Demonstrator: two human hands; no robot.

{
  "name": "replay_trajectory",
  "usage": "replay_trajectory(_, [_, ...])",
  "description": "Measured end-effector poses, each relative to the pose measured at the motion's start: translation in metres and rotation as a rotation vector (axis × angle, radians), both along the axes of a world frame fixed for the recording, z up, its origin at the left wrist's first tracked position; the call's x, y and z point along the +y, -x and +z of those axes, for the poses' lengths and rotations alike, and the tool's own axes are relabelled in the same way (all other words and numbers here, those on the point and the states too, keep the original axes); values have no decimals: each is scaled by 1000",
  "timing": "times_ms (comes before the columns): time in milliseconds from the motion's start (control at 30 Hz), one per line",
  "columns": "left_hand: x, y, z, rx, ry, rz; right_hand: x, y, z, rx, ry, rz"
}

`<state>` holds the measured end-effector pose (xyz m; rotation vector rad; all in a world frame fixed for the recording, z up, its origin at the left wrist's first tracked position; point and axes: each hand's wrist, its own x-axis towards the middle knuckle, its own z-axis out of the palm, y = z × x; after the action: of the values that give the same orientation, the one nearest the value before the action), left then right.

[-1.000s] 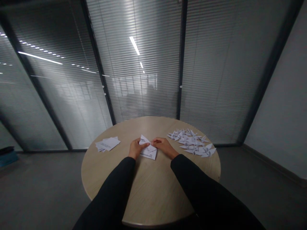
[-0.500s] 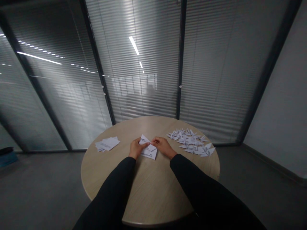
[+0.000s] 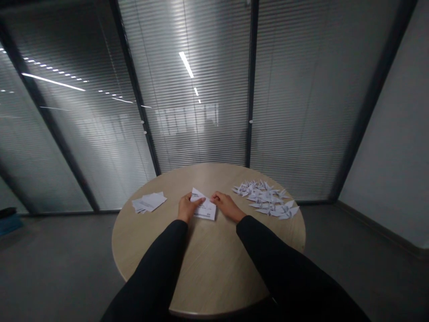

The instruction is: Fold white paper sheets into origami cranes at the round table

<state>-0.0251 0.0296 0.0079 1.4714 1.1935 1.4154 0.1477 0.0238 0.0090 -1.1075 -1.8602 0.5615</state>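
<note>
A folded white printed paper sheet lies on the round wooden table, near its middle. My left hand rests on the sheet's left part, with its fingers across the paper. My right hand is at the sheet's right edge, and its fingertips appear to touch the paper. A small stack of white printed paper pieces lies to the left of my left hand. To the right of my right hand is a heap of several white origami cranes.
Black sleeves cover both my forearms. Behind the table stands a glass partition with slatted blinds. A pale wall is at the right. A blue object sits on the grey floor at the far left.
My hands have moved slightly apart, with the right hand now back at the sheet's right edge. The sheet has shifted a little, and the view has drifted slightly.
</note>
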Motion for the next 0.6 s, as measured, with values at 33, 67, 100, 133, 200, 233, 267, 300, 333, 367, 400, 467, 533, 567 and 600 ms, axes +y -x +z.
replay_trajectory(33, [1, 0, -1, 8, -3, 1, -1, 0, 0, 3, -2, 15])
replay_trajectory(67, [1, 0, -1, 19, -7, 6, -2, 0, 1, 6, -3, 36])
replay_trajectory(100, [1, 0, -1, 30, -11, 10, -3, 0, 1, 7, -4, 55])
replay_trajectory(133, [1, 0, -1, 37, -13, 15, -4, 0, 1, 1, -3, 68])
replay_trajectory(200, [1, 0, -1, 23, -9, 22, -6, 1, 2, -26, 8, 65])
replay_trajectory(233, [1, -1, -1, 4, -5, 23, -6, 2, 3, -42, 20, 49])
replay_trajectory(267, [0, -1, -1, -15, 2, 25, -7, 3, 3, -51, 33, 39])
replay_trajectory(300, [0, -2, 0, -32, 10, 27, -8, 5, 3, -62, 47, 34])
replay_trajectory(333, [-1, -2, 0, -43, 18, 29, -8, 5, 3, -66, 58, 37])
replay_trajectory(367, [-1, -3, 1, -49, 27, 28, -9, 6, 3, -70, 62, 43])
replay_trajectory(400, [-2, -3, 1, -52, 36, 21, -10, 6, 4, -73, 62, 48])
replay_trajectory(467, [-2, -2, 3, -63, 54, -8, -11, 5, 4, -77, 52, 57])
replay_trajectory(533, [-3, -1, 4, -88, 66, -49, -12, 3, 4, -75, 49, 77])
replay_trajectory(567, [-3, -1, 4, -98, 70, -66, -13, 2, 4, -69, 54, 90])
replay_trajectory(600, [-3, 0, 5, -104, 73, -77, -14, 2, 4, -64, 59, 106])
